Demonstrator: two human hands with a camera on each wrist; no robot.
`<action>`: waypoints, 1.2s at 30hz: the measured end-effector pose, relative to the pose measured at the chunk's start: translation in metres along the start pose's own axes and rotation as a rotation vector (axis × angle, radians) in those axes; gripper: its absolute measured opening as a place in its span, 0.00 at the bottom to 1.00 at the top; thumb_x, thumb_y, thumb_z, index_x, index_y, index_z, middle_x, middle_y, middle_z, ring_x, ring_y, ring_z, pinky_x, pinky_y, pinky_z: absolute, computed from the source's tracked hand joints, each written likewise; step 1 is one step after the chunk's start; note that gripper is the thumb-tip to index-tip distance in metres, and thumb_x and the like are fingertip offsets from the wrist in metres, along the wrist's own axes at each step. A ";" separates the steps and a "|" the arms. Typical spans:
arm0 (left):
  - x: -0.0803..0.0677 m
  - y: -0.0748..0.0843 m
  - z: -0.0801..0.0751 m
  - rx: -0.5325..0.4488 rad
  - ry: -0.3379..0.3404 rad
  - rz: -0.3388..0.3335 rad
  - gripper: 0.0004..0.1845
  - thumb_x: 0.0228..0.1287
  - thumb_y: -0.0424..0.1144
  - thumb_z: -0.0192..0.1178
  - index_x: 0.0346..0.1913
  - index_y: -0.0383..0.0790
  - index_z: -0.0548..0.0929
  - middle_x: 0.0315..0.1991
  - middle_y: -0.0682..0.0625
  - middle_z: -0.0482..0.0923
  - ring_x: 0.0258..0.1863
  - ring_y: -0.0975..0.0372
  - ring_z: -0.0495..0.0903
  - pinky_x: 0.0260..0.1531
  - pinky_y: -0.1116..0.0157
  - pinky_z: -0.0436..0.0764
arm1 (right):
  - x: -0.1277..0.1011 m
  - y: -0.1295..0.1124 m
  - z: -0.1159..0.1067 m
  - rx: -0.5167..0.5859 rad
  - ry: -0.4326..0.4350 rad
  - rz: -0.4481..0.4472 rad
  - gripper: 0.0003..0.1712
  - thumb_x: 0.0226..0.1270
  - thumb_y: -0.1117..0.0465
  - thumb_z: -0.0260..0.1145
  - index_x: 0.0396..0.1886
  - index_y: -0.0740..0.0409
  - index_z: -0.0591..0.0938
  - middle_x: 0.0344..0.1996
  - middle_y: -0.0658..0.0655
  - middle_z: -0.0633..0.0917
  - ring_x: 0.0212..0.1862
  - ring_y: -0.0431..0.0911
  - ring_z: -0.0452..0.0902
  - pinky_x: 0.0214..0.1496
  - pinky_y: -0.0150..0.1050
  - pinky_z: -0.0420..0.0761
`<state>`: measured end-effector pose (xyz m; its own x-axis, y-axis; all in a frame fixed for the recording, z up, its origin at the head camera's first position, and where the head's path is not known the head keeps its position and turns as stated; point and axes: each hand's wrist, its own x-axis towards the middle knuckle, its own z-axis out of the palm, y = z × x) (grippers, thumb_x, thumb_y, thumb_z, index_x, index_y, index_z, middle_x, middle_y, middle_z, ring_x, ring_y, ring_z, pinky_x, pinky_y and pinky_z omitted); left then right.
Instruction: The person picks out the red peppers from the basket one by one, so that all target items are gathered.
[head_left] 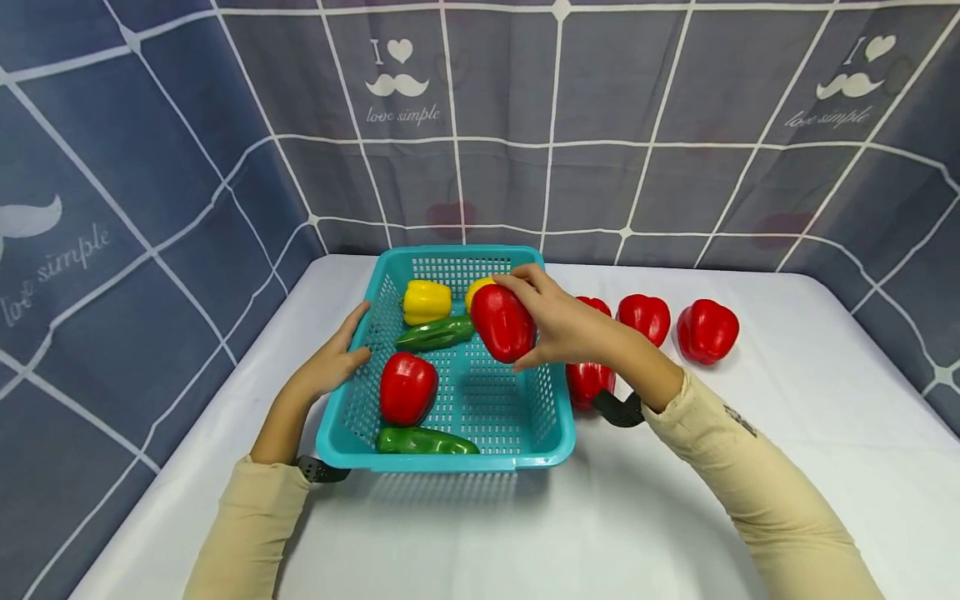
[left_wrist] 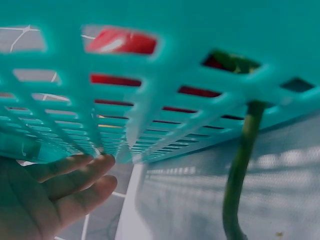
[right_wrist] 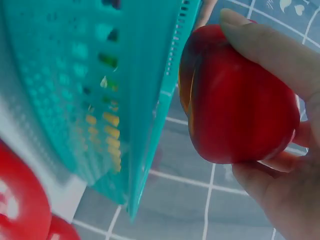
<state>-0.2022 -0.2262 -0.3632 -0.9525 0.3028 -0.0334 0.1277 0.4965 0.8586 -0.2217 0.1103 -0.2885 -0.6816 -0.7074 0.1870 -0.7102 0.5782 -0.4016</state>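
My right hand (head_left: 562,321) grips a red bell pepper (head_left: 501,325) above the right half of a turquoise plastic basket (head_left: 450,462). The right wrist view shows the thumb on one side of this pepper and fingers on the other. At the basket's left side, my left hand (head_left: 330,364) rests against the rim; its fingers (left_wrist: 82,177) stretch along the outer wall. Inside lie another red bell pepper (head_left: 408,388), a yellow bell pepper (head_left: 427,302) and two long green peppers, one behind (head_left: 437,333) and one in front (head_left: 426,442). A second yellow one (head_left: 480,287) is partly hidden.
Several red bell peppers (head_left: 707,332) lie on the white table (head_left: 795,367) right of the basket, some partly behind my right arm. A green stem (left_wrist: 240,170) pokes out through the basket wall. Grey-blue checked cloth (head_left: 600,92) hangs behind and at both sides.
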 end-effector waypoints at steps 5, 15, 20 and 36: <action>0.000 -0.001 -0.001 -0.006 -0.004 0.006 0.41 0.59 0.28 0.40 0.72 0.44 0.32 0.71 0.33 0.35 0.63 0.36 0.51 0.47 0.40 0.71 | -0.018 0.012 -0.006 0.001 0.027 0.033 0.61 0.32 0.57 0.80 0.67 0.57 0.56 0.62 0.58 0.60 0.63 0.52 0.59 0.47 0.49 0.79; -0.003 -0.004 -0.002 0.007 -0.005 0.013 0.41 0.60 0.29 0.40 0.72 0.43 0.32 0.70 0.32 0.34 0.62 0.35 0.52 0.47 0.39 0.71 | -0.043 0.030 -0.012 0.037 0.047 0.120 0.61 0.31 0.56 0.80 0.67 0.56 0.56 0.62 0.58 0.61 0.61 0.53 0.61 0.45 0.50 0.80; -0.001 -0.001 -0.001 -0.003 -0.010 0.017 0.41 0.59 0.29 0.40 0.72 0.43 0.32 0.70 0.31 0.35 0.61 0.34 0.54 0.45 0.40 0.73 | -0.053 0.037 -0.016 0.033 0.071 0.143 0.61 0.32 0.54 0.79 0.68 0.55 0.56 0.62 0.58 0.61 0.61 0.53 0.61 0.46 0.50 0.80; 0.001 -0.002 0.001 -0.012 -0.007 0.006 0.40 0.59 0.29 0.39 0.72 0.43 0.32 0.70 0.32 0.35 0.59 0.34 0.55 0.44 0.40 0.74 | -0.087 0.067 -0.021 0.058 0.154 0.228 0.58 0.32 0.57 0.79 0.66 0.56 0.59 0.59 0.58 0.62 0.59 0.53 0.62 0.45 0.52 0.79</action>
<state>-0.2034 -0.2262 -0.3652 -0.9496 0.3117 -0.0316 0.1302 0.4844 0.8651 -0.2138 0.2197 -0.3130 -0.8445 -0.4891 0.2183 -0.5273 0.6878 -0.4988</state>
